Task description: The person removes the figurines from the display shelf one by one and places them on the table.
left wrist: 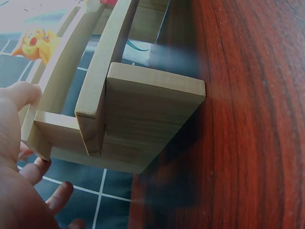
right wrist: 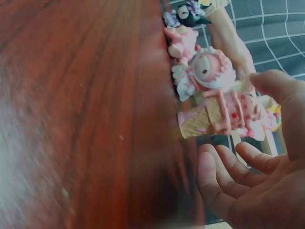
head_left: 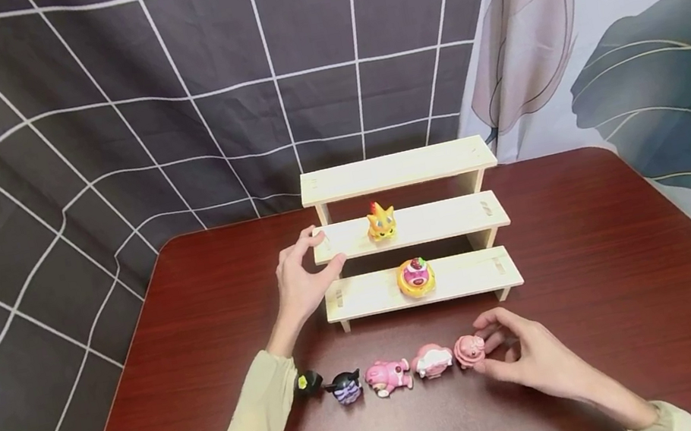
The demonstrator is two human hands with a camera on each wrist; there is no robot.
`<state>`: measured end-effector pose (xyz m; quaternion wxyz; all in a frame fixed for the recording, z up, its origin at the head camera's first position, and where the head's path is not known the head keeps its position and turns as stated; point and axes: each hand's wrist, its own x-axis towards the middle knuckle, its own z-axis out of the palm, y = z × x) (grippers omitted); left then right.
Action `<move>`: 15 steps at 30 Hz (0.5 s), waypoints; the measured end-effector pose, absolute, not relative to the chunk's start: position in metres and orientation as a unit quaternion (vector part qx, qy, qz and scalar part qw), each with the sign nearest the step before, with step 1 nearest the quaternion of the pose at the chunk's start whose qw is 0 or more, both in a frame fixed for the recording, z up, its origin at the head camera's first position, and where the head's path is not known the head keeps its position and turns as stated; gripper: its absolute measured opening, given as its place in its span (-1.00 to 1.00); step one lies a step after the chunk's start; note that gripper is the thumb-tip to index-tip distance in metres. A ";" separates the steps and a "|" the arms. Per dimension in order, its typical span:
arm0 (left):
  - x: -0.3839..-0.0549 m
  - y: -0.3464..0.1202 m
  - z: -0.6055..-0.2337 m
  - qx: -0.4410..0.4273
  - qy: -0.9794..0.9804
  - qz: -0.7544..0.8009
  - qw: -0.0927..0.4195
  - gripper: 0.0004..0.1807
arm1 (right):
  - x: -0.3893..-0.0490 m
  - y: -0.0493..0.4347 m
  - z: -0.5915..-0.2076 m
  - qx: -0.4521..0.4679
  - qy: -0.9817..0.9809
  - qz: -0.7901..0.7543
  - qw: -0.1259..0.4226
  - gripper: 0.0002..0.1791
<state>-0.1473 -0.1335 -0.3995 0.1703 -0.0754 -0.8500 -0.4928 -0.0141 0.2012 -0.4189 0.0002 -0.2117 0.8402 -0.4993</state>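
Head view, shelved, two items: yellow figurine (head_left: 382,224), middle tier (head_left: 446,218); gold-ringed figurine (head_left: 416,278), bottom tier (head_left: 470,273) of the wooden shelf (head_left: 396,170). Left in a row on the table (head_left: 227,290), five: black figurine (head_left: 308,382), purple-black figurine (head_left: 347,388), pink figurine (head_left: 388,376), pink-and-white figurine (head_left: 433,360), cone figurine (head_left: 469,351). Your left hand (head_left: 303,278): thumb and fingers gripping the middle tier's left end. Your right hand (head_left: 540,358): fingers parted around the cone figurine, no grip evident.

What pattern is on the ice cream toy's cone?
The cone has a tan waffle pattern; the right wrist view shows it best.
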 end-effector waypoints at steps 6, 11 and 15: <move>-0.148 -0.134 -0.399 -0.074 -0.852 -0.489 0.172 -0.44 | -0.021 0.207 -0.403 -0.200 0.855 -0.477 -0.033 -0.57; -0.147 -0.134 -0.399 -0.068 -0.854 -0.489 0.167 -0.44 | -0.037 0.208 -0.385 -0.230 0.857 -0.452 -0.092 -0.58; -0.147 -0.134 -0.398 -0.067 -0.853 -0.490 0.163 -0.44 | -0.050 0.206 -0.370 -0.253 0.848 -0.452 -0.117 -0.57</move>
